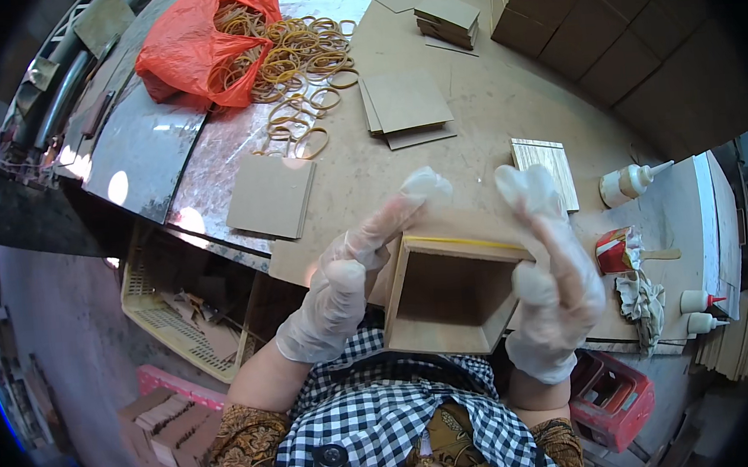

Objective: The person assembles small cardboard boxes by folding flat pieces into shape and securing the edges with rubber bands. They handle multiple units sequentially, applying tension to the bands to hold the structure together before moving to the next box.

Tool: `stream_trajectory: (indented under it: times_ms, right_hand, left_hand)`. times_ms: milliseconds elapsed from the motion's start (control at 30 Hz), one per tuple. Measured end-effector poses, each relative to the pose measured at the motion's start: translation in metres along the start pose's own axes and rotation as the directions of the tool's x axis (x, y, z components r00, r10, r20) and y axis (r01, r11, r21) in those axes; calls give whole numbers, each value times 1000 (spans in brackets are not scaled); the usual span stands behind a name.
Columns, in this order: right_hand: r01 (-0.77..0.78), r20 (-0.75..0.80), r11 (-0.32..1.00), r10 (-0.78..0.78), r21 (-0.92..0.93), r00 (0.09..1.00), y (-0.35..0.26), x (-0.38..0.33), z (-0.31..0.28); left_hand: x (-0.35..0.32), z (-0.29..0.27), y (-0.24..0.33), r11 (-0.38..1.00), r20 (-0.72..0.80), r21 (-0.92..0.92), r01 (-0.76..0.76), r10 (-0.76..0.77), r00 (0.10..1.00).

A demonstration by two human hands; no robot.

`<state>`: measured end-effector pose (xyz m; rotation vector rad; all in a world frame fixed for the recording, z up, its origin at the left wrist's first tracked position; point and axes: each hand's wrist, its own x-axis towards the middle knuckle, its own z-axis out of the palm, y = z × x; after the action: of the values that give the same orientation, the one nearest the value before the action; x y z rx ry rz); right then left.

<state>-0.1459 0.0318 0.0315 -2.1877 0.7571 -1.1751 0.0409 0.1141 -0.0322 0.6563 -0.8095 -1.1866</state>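
Observation:
An open wooden box (431, 303) sits in front of me at the table's near edge, its hollow facing me. A thin yellow strip, which looks like a rubber band, runs along its far rim. Beside the box's left wall, my left hand (343, 288) wears a clear glove, its fingers stretched forward and thumb apart. On the other side, my right hand (559, 281), gloved too, has its fingers extended and slightly blurred. Its thumb overlaps the right edge of the box; whether it touches I cannot tell. Neither hand has its fingers wrapped round anything.
Rubber bands (305, 56) spill from a red plastic bag (179, 52). Flat wooden panels (408, 101) lie in stacks, one striped panel (551, 165) beyond my right hand. Rightward are a glue bottle (626, 185), a red cup (614, 251) and a rag (642, 306). Stacked boxes (631, 59) stand far right.

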Motion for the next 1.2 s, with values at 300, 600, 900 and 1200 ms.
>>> stream_trajectory:
  times_ms: [300, 600, 900, 1200]
  right_hand:
    - [-534, 99, 560, 626, 634, 774, 20, -17, 16]
    - [-502, 184, 218, 753, 837, 632, 40, 1, 33]
    - [-429, 318, -64, 770, 901, 554, 68, 2, 31]
    - [-369, 307, -67, 701, 927, 644, 90, -18, 39]
  left_hand:
    - [23, 14, 13, 970, -102, 241, -24, 50, 994]
    - [47, -1, 2, 960, -432, 44, 277, -232, 872]
    - [70, 5, 25, 801, -302, 425, 422, -315, 900]
    - [78, 4, 34, 682, -392, 503, 531, -367, 843]
